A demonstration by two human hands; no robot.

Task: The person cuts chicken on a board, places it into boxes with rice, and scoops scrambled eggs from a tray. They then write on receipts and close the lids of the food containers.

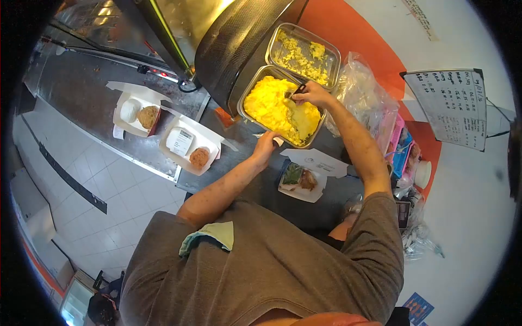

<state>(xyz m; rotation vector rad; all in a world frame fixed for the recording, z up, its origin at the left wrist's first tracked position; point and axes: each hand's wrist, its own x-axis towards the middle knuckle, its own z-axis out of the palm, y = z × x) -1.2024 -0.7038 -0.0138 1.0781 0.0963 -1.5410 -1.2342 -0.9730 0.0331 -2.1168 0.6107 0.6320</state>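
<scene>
A clear rectangular tub (243,110) holds a heap of yellow scrambled egg (272,100), with a thinner layer at its right side. My right hand (312,94) is closed round the black handle of a serving utensil (298,90), whose lower end reaches into the egg. At the near left corner of the tub, the fingers of my left hand (265,146) are closed on a small pale, paper-like piece (278,140). Close to my forearms stands an open white takeaway box (304,191) with a browned food piece (309,180) and something green-wrapped (292,174).
A second clear tub (269,50) with less egg stands behind. Two open boxes (123,124) (205,173) with rice and patties sit on the left counter. Plastic bags (361,92) and a pink basket (396,136) are at right, below a whiteboard (448,108).
</scene>
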